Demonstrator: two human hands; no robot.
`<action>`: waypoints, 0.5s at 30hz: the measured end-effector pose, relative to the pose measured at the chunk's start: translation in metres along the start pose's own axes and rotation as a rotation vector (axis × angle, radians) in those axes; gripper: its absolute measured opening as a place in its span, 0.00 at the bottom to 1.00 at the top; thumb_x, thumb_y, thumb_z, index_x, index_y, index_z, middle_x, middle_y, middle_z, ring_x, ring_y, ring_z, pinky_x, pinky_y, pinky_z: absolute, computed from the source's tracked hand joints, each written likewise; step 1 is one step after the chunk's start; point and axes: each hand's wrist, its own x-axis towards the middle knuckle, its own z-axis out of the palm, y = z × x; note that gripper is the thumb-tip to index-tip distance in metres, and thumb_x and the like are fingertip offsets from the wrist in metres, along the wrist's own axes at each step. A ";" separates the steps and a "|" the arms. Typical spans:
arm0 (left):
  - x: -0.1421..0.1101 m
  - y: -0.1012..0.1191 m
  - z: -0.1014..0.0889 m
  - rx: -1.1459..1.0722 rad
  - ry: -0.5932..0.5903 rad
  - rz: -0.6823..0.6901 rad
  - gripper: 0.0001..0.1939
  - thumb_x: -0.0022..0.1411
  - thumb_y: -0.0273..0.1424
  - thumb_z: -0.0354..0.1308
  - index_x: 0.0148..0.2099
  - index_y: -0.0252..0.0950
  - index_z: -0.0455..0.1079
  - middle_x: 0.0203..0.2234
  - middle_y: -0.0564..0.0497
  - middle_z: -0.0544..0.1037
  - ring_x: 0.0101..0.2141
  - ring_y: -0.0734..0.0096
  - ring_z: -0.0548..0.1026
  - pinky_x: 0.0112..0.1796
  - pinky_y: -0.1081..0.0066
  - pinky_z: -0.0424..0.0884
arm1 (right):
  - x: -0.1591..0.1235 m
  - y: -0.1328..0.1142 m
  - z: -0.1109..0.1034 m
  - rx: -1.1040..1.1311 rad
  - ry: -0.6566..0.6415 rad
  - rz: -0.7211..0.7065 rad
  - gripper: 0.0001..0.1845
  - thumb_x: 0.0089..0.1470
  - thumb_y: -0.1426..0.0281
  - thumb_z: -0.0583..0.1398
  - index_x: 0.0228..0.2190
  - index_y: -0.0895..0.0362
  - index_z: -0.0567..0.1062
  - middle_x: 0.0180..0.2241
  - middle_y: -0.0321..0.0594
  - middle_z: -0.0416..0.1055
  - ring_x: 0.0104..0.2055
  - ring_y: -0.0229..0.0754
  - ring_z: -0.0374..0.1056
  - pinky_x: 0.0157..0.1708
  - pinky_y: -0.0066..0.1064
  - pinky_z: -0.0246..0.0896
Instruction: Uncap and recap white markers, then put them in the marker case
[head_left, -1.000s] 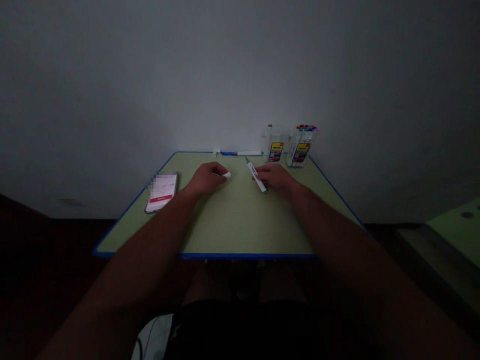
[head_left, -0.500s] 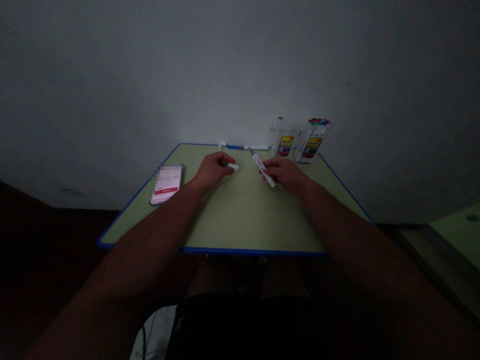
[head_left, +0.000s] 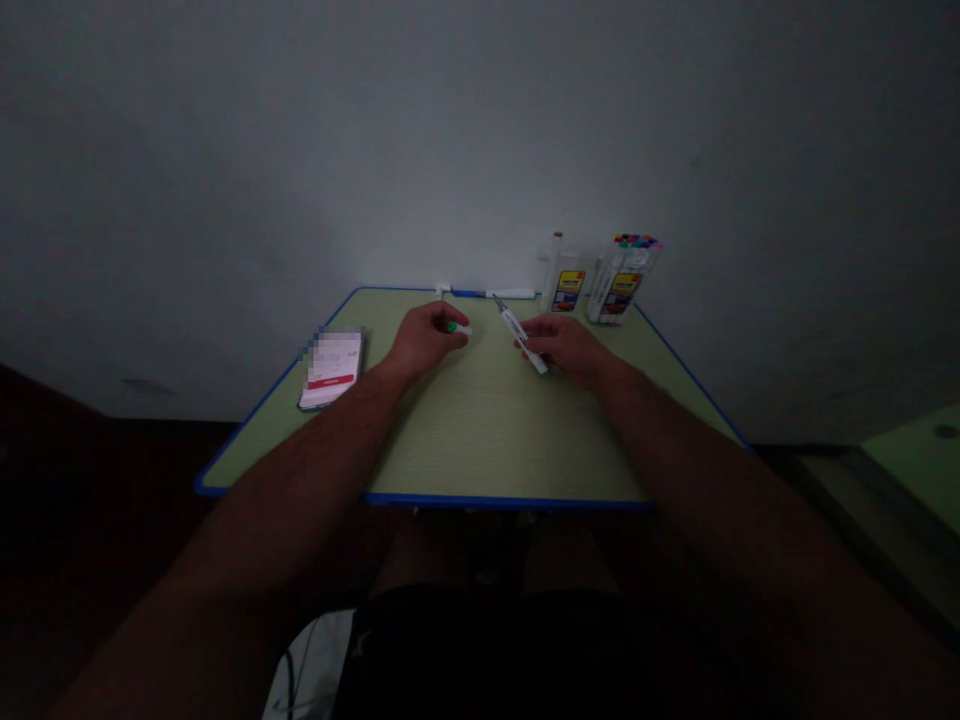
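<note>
Between the thumb and fingers of my left hand (head_left: 429, 338) is a small white marker cap (head_left: 460, 329) with a green end. My right hand (head_left: 561, 345) grips an uncapped white marker (head_left: 517, 330), tilted with its dark grey tip end up and to the left. The marker's lower end shows green. A gap separates cap and marker, and both hands are over the pale green table (head_left: 480, 430). Part of the marker's barrel is hidden by my right fingers.
Behind my right hand stand a clear case (head_left: 568, 285) with one marker upright in it and another case (head_left: 622, 285) full of colourful markers. Along the back edge lie a white pen (head_left: 514, 294) and a blue strip (head_left: 469, 293). A phone (head_left: 332, 368) lies at the left.
The cap has turned a little in my left fingers, with more of its green end showing. The marker in my right hand has shifted slightly left.
</note>
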 end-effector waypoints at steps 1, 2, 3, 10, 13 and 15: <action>0.000 0.000 0.000 0.008 -0.002 0.003 0.10 0.44 0.26 0.68 0.34 0.37 0.76 0.21 0.56 0.69 0.24 0.75 0.63 0.27 0.70 0.59 | 0.000 0.000 0.000 -0.006 0.000 -0.002 0.12 0.50 0.82 0.63 0.36 0.59 0.80 0.32 0.40 0.79 0.26 0.34 0.68 0.28 0.25 0.61; 0.000 0.000 0.000 0.015 -0.004 0.006 0.10 0.45 0.27 0.68 0.34 0.37 0.76 0.21 0.56 0.68 0.24 0.75 0.63 0.27 0.70 0.59 | -0.001 -0.001 0.000 -0.011 0.002 -0.004 0.12 0.50 0.82 0.63 0.36 0.59 0.80 0.31 0.39 0.79 0.26 0.34 0.68 0.27 0.25 0.61; 0.000 0.000 0.000 0.020 -0.005 0.008 0.10 0.45 0.27 0.68 0.34 0.37 0.76 0.21 0.56 0.68 0.23 0.75 0.63 0.27 0.70 0.59 | -0.001 -0.001 0.000 -0.013 0.005 -0.003 0.11 0.50 0.82 0.63 0.36 0.59 0.81 0.31 0.39 0.79 0.26 0.33 0.67 0.27 0.24 0.61; 0.000 -0.002 0.000 0.051 -0.014 0.006 0.09 0.48 0.29 0.68 0.34 0.36 0.76 0.21 0.56 0.69 0.23 0.75 0.64 0.28 0.69 0.61 | 0.002 0.001 0.000 0.003 0.007 0.033 0.12 0.51 0.82 0.63 0.37 0.60 0.81 0.33 0.42 0.80 0.26 0.34 0.69 0.28 0.26 0.65; 0.001 -0.004 0.000 0.065 -0.006 0.005 0.09 0.48 0.30 0.68 0.35 0.36 0.76 0.22 0.55 0.70 0.24 0.75 0.65 0.28 0.69 0.61 | 0.000 0.000 0.001 0.011 0.008 0.041 0.13 0.51 0.82 0.63 0.39 0.60 0.80 0.33 0.43 0.80 0.26 0.34 0.70 0.27 0.25 0.65; 0.001 -0.005 0.000 0.074 0.000 -0.002 0.10 0.49 0.31 0.69 0.35 0.35 0.76 0.22 0.55 0.71 0.24 0.74 0.66 0.28 0.69 0.61 | -0.001 -0.002 0.001 0.019 0.011 0.049 0.14 0.52 0.82 0.63 0.40 0.61 0.79 0.33 0.43 0.80 0.26 0.34 0.70 0.26 0.25 0.65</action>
